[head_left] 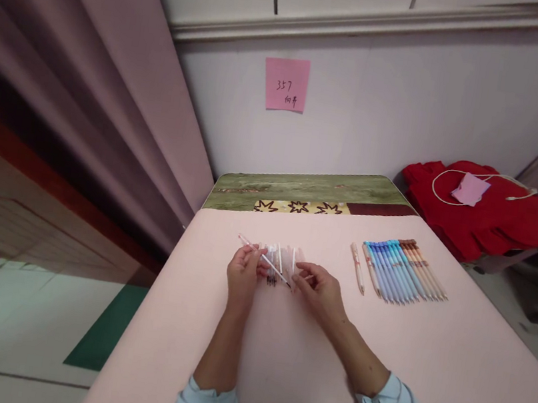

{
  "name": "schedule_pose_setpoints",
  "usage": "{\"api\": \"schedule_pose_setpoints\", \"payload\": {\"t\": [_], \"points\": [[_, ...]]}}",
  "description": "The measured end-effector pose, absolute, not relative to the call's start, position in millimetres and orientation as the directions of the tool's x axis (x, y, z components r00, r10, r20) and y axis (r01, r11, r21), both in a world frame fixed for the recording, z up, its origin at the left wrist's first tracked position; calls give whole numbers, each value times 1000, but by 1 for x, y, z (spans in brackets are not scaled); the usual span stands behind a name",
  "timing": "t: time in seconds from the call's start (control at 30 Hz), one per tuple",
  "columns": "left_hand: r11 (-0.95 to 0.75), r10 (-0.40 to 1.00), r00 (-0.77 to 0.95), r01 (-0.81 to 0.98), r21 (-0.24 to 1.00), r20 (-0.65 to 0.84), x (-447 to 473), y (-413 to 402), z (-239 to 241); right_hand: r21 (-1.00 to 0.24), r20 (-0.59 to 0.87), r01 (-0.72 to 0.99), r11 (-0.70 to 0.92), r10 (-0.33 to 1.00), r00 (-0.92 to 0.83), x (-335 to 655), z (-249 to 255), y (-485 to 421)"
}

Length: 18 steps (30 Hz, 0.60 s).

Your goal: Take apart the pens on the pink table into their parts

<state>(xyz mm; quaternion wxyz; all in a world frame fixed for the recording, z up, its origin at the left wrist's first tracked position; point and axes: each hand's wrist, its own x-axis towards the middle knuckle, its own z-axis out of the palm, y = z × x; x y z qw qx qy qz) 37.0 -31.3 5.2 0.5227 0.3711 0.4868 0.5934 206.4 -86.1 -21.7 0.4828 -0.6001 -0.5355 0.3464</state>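
A slim white pen refill [272,266] with a pinkish clear end and a dark tip slants down to the right. My left hand [242,275] pinches it between thumb and fingers, above a row of clear and white refills [286,256] lying on the pink table cover. Some of the row has dark tips, and part of it is hidden behind my left hand. At the right edge of the row is my right hand [319,290], its fingers curved and thumb and index finger slightly apart. Nothing shows between them; whether they touch the row is unclear.
Right of my hands, a beige pen [357,268] lies beside a neat row of blue and brown pens [397,272]. The table cover [289,366] ends before a green wood-patterned strip [312,184]. Red cloth [483,220] with a white cable lies beyond the right edge; a curtain [116,71] hangs left.
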Motion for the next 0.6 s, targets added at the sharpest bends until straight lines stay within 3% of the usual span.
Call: {"api": "schedule_pose_setpoints", "payload": {"t": [0.1,0.27,0.33,0.43,0.53,0.6], "points": [[-7,983,-177,-313,950,-51,37,-32,8,-879,208,458,136,972,112,205,-20,-87],[-76,980,-196,-291,954,18,33,-32,10,-807,211,564,176,977,-3,204,-21,-87],[-91,976,-208,-149,985,58,30,-35,11,-808,236,556,194,972,3,204,-19,-88],[-65,967,-222,245,967,121,27,-40,16,-791,267,587,173,960,77,214,-8,-89],[21,975,-186,615,788,119,29,-46,23,-686,273,728,14,932,238,241,8,-93],[69,981,-172,738,671,89,32,-48,26,-572,232,795,-203,889,394,264,18,-96]]}}
